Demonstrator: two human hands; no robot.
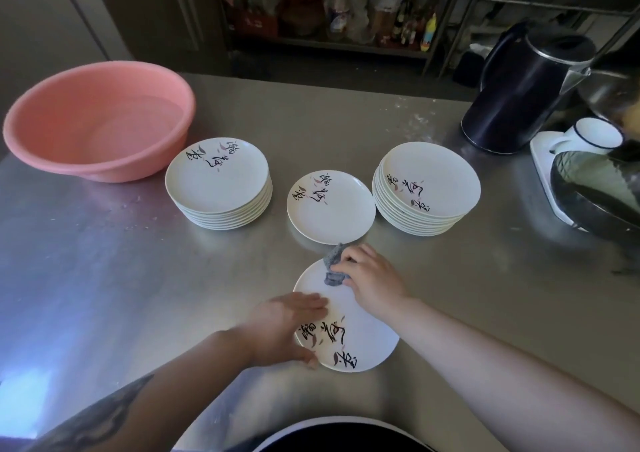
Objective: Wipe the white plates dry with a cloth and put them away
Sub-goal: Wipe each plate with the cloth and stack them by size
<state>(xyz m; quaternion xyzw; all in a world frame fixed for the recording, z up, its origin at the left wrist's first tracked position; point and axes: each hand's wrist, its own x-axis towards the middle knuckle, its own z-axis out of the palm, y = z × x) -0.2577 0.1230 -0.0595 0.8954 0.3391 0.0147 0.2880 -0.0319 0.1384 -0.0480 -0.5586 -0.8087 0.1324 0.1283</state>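
Right now, in the head view, the round white plate with black brush lettering (349,333) lies flat on the brushed steel table (104,261), close to the person's body. The left hand (284,327) rests on the plate's left rim, fingers straight and laid together across the face, thumb hooked under the near edge. The right hand (370,278) pinches a small bunched grey cloth (334,268) and presses it on the plate's far rim.

Beyond, a single matching plate (330,207) sits between a left stack of plates (218,183) and a taller right stack of plates (427,188); which stack is dried cannot be told. A pink plastic basin (98,119) stands far left, a dark electric kettle (523,94) far right.

To wipe well, I judge the left hand should pin the plate firmly so it does not skid on the steel, while the cloth sweeps round the rim, then inward. The cloth looks small, so overlapping passes would help.
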